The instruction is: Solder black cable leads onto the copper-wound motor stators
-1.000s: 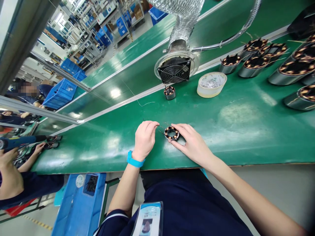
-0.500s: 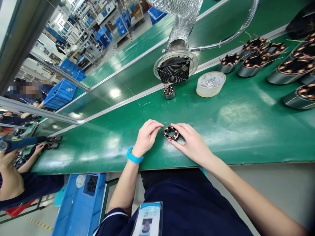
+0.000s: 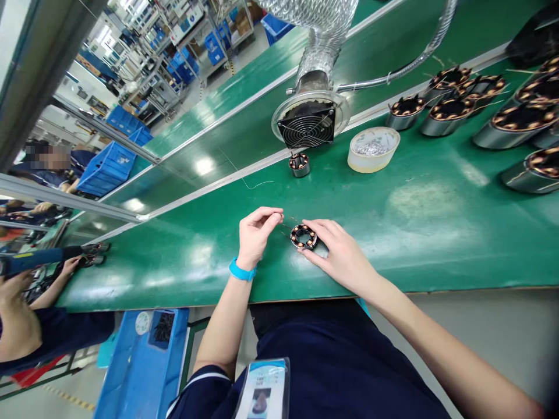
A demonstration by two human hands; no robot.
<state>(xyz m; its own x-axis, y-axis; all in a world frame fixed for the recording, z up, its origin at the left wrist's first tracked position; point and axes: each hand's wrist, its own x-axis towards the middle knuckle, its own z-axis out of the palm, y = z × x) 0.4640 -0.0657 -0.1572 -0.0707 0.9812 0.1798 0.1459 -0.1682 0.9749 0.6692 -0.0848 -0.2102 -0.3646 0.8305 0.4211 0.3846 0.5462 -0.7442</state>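
We see a small black ring-shaped stator with copper coils and a silvery rim lying on the glossy green tabletop; our right hand spans it, thumb and fingers on opposite edges, probably to stop it turning. Our left hand is raised just left of it, fingertips pressed together, apparently pinching a thin dark wire, likely to control it.

A navy-blue short-sleeved shirt, its left sleeve edged with a thin white stripe; a bright-blue band round the left wrist; a clear-cased badge on the chest, blue-topped with a small photo, its lettering too blurred to read with confidence
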